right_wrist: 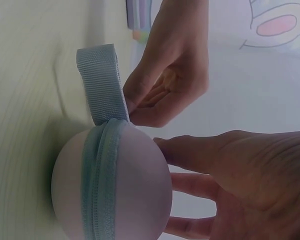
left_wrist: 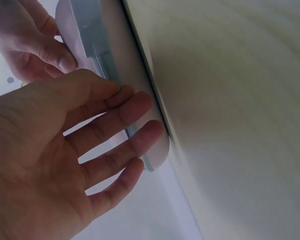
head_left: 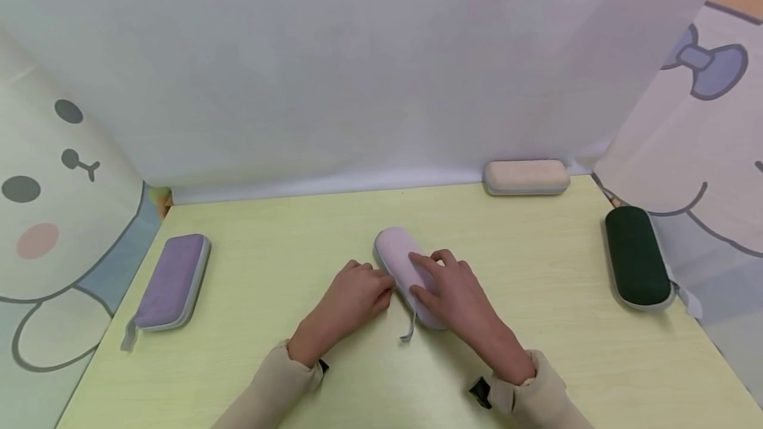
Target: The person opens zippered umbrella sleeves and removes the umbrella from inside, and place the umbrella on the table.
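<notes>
A pale pink zippered glasses case [head_left: 396, 248] lies slanted on the table in front of me. Its grey-blue zipper [right_wrist: 104, 180] runs around the side, and a ribbed fabric loop [right_wrist: 101, 82] sticks out at the near end. My left hand [head_left: 357, 290] is at the case's left side, where thumb and index finger pinch at the zipper line; the pull itself is hidden by the fingertips. From the right, my right hand [head_left: 451, 290] holds the case, its thumb and spread fingers resting over the top shell.
On the pale wooden table [head_left: 268, 237], a purple case [head_left: 169, 280] lies at the left edge. A beige case [head_left: 527, 176] sits at the back right by the white curtain [head_left: 357, 85], and a dark green case [head_left: 638, 257] at the right edge.
</notes>
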`<action>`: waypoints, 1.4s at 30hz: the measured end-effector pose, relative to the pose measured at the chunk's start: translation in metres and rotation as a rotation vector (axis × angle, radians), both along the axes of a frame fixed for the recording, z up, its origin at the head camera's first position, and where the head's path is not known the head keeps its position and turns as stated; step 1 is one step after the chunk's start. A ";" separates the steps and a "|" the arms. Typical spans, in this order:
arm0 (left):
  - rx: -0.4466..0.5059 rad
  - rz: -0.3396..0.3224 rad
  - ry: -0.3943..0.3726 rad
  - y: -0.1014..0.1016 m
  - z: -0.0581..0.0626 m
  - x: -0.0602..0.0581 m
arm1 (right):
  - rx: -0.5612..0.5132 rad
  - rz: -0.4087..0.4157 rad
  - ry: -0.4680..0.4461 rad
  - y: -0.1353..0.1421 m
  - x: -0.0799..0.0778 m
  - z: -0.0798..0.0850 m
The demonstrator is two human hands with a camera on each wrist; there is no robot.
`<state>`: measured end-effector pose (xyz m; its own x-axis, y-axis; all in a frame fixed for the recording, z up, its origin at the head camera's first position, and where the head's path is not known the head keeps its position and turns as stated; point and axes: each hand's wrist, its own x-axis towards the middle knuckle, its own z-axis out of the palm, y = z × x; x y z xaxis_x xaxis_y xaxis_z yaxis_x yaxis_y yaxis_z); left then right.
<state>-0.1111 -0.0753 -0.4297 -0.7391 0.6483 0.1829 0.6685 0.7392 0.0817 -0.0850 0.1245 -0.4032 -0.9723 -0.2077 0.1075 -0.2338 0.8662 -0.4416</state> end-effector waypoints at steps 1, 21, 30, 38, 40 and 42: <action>-0.007 -0.008 -0.005 0.001 0.000 0.001 | -0.001 0.000 0.002 0.000 0.000 0.000; 0.010 -0.037 -0.058 0.010 -0.001 0.007 | 0.038 -0.076 -0.098 0.002 0.001 0.001; 0.102 0.159 -0.148 0.010 0.001 0.005 | 0.042 -0.096 -0.153 0.002 0.000 0.001; 0.326 0.356 -0.412 0.014 0.004 0.005 | 0.017 -0.087 -0.128 0.003 0.001 0.005; 0.409 0.375 -0.485 0.012 0.007 0.005 | 0.001 -0.079 -0.136 0.002 0.001 0.007; 0.494 0.384 -0.577 0.009 0.009 0.005 | -0.015 -0.070 -0.147 0.001 0.002 0.009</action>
